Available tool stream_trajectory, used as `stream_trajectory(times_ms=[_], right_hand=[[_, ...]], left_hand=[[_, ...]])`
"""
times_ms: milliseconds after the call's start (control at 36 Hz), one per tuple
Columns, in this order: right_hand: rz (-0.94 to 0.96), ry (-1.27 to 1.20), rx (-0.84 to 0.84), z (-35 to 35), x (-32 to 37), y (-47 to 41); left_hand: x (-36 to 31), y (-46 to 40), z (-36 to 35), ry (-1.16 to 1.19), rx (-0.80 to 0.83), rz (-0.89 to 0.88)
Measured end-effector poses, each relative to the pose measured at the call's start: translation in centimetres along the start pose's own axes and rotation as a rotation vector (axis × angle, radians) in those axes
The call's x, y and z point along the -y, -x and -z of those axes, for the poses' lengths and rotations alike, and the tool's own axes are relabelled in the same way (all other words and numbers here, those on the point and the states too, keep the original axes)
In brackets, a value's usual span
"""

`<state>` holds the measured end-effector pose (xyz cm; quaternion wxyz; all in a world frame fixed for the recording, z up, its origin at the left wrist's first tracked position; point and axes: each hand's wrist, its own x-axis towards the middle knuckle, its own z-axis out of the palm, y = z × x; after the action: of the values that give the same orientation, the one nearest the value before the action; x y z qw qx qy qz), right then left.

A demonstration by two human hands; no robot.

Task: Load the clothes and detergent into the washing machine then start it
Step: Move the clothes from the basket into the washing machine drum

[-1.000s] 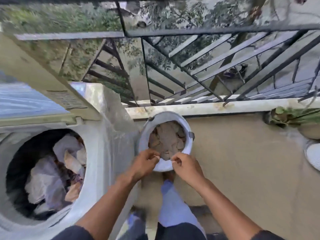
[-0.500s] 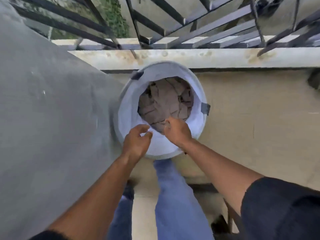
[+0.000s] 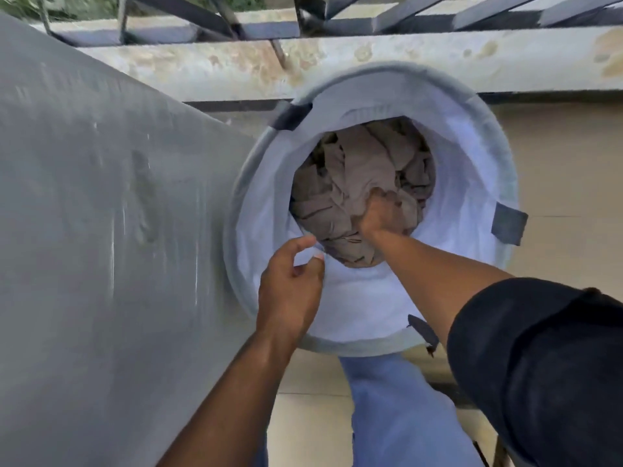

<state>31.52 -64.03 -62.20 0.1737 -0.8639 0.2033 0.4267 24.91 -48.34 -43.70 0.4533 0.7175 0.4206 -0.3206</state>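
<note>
Beige clothes (image 3: 357, 183) are lying crumpled at the bottom of the round laundry hamper (image 3: 472, 183), which is standing on the tiled floor (image 3: 556, 170) just beside the grey side of the washing machine (image 3: 101, 230). We are reaching our right hand (image 3: 381, 217) down inside the hamper, deeper than half a second ago, when it was only hovering at the top of the pile. Its fingers are now curled into the fabric and gripping a bunch of it. Our left hand (image 3: 290, 284) is staying at the near rim, as before, with thumb and forefinger pinching the edge of the white lining (image 3: 354, 298); the other fingers are loosely curled beneath.

We are leaning closer than before, so the hamper is filling more of the view. The washing machine's open drum, visible a second ago with clothes already inside, is now out of sight; only its flat side panel is showing on our left. Dark grey tabs (image 3: 509, 224) are sticking out from the hamper's rim. Behind the hamper, a stained concrete ledge (image 3: 236, 69) is running under the dark metal railing (image 3: 209, 11). Our blue trouser leg (image 3: 397, 406) is showing below the hamper, and our black sleeve (image 3: 539, 365) is covering the right upper arm.
</note>
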Motion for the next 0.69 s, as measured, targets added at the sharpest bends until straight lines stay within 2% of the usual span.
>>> stream_trajectory(times_ms=[167,333,417,528,694], right_hand=[[0.032,0.017,-0.089,-0.1,-0.5,-0.4],[0.053,-0.165,-0.171,3.1,-0.4,4.2],[0.116,-0.351,-0.208,4.9,-0.1,8.1],[0.222,-0.597,-0.154,7.9,0.5,14.1],[0.324,-0.773,-0.038,13.0,1.9,24.1]], left_hand=[[0.7,0.3,-0.2,0.003,0.014,0.034],[-0.1,3.6,0.0,0.043,0.029,0.052],[-1.2,5.7,0.2,0.059,0.034,0.056],[-3.9,8.9,0.8,0.094,0.04,0.02],[-8.2,14.8,4.0,0.002,0.034,-0.199]])
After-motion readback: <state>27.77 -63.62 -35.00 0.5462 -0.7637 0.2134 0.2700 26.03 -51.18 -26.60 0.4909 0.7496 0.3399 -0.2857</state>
